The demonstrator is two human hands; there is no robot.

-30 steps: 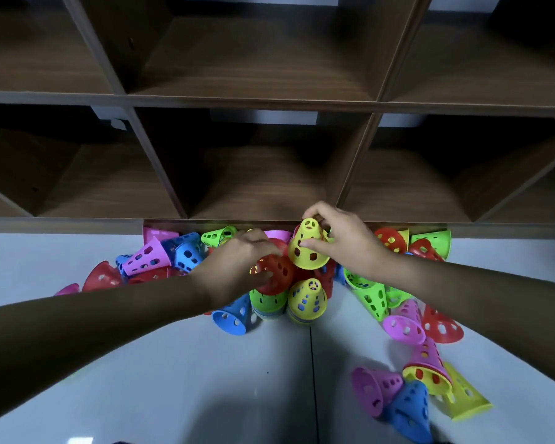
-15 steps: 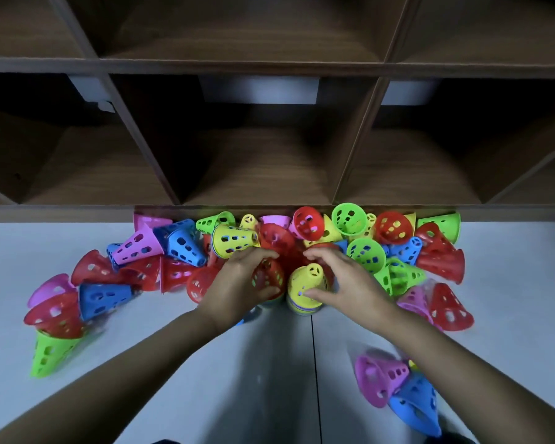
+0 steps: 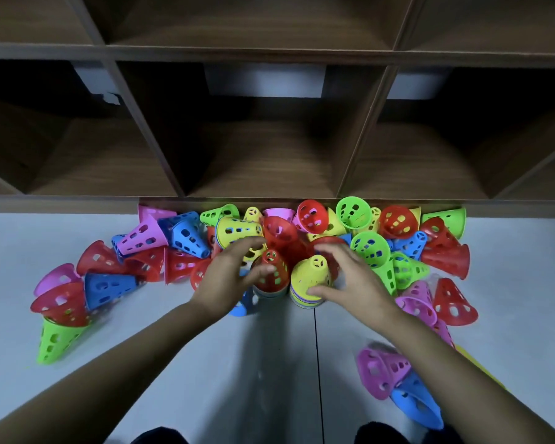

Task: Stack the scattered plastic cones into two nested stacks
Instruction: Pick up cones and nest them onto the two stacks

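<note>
Loose cones (image 3: 109,288) lie on their sides on the floor (image 3: 269,379) at far left, a green cone (image 3: 56,342) nearest the viewer, and more are heaped along the foot of the shelf (image 3: 269,155). At centre the red-topped stack (image 3: 271,274) stands upright on the floor. The left hand (image 3: 228,280) cups it, thumb on its near side and fingers arched behind; whether this grip is clenched or released cannot be told. Just beside it stands the yellow-topped stack (image 3: 311,278), also upright, cupped by the right hand (image 3: 353,280), thumb on the lower rims and fingers behind the tip. That grip likewise cannot be told. At lower right a pink cone (image 3: 382,371) lies against a blue cone (image 3: 417,402).
</note>
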